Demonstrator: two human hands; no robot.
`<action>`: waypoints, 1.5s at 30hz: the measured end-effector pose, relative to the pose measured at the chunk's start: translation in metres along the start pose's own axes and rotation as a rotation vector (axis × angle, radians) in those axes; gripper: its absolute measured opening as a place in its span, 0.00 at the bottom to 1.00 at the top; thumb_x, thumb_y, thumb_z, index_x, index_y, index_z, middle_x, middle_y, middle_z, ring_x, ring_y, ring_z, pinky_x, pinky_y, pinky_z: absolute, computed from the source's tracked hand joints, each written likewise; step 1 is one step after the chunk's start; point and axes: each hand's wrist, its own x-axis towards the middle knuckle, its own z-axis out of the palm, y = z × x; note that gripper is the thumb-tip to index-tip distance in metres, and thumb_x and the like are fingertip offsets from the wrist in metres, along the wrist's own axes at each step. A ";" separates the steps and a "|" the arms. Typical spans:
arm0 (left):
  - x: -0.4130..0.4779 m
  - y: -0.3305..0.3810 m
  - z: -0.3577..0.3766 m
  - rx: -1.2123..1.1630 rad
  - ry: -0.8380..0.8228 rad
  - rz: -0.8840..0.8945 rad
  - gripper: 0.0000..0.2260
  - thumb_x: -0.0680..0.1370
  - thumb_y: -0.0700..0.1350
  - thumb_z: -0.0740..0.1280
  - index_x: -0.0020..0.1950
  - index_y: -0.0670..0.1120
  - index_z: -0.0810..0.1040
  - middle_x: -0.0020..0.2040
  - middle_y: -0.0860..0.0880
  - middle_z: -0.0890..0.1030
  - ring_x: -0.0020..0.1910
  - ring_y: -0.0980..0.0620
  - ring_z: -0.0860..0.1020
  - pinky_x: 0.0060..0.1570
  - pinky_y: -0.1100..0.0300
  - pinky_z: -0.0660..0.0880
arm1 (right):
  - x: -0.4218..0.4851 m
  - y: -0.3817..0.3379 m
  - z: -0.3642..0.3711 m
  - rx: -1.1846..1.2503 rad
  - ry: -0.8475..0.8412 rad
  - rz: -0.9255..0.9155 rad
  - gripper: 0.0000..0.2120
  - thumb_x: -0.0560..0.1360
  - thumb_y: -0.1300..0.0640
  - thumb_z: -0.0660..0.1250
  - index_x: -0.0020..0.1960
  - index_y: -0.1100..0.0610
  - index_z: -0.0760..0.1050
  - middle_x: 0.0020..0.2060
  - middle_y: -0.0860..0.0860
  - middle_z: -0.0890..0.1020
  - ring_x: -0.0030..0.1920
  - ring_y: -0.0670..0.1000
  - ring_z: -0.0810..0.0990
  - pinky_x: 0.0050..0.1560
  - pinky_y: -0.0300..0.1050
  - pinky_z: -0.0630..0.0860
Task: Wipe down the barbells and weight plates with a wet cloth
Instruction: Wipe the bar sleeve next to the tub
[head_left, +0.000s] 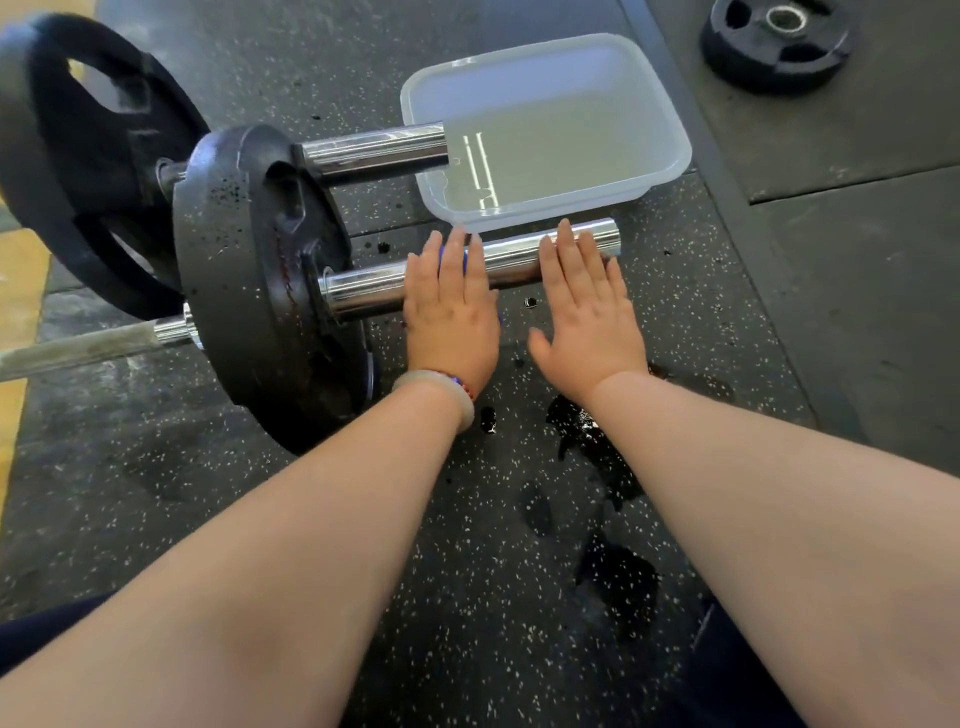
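Note:
A chrome barbell sleeve (514, 257) juts right from a black weight plate (260, 280) standing on the rubber floor. My left hand (449, 306) lies flat on the sleeve with straight fingers, pressing a blue cloth (443, 255) against it; only slivers of the cloth show between the fingers. My right hand (584, 306) lies flat, fingers straight, on the sleeve near its end. A second barbell sleeve (374, 150) with a larger black plate (98, 156) lies behind.
A translucent plastic tub (670, 109) of water sits just beyond the near sleeve. Another black plate (776, 44) lies flat at the far right. Water puddles (597, 447) darken the speckled rubber floor under my forearms. A yellow strip borders the floor at left.

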 end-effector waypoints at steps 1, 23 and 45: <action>0.007 0.005 -0.002 0.038 -0.043 0.111 0.24 0.79 0.48 0.55 0.73 0.38 0.64 0.72 0.40 0.67 0.71 0.40 0.64 0.72 0.46 0.51 | -0.002 0.001 -0.001 0.019 -0.001 0.000 0.40 0.78 0.47 0.58 0.76 0.55 0.32 0.76 0.51 0.36 0.76 0.52 0.35 0.73 0.48 0.33; 0.038 0.045 -0.045 -0.714 -0.203 -0.026 0.23 0.83 0.48 0.51 0.78 0.45 0.53 0.73 0.46 0.67 0.69 0.50 0.67 0.65 0.60 0.61 | 0.017 0.014 -0.012 0.347 0.452 0.166 0.02 0.71 0.62 0.66 0.44 0.59 0.78 0.48 0.58 0.79 0.53 0.62 0.77 0.58 0.56 0.73; 0.067 0.061 -0.023 -0.105 -0.312 0.299 0.30 0.78 0.56 0.38 0.78 0.46 0.54 0.76 0.49 0.60 0.74 0.51 0.61 0.69 0.55 0.58 | 0.027 0.038 -0.001 1.594 0.182 0.653 0.18 0.80 0.52 0.57 0.68 0.50 0.72 0.63 0.43 0.77 0.64 0.42 0.73 0.68 0.48 0.68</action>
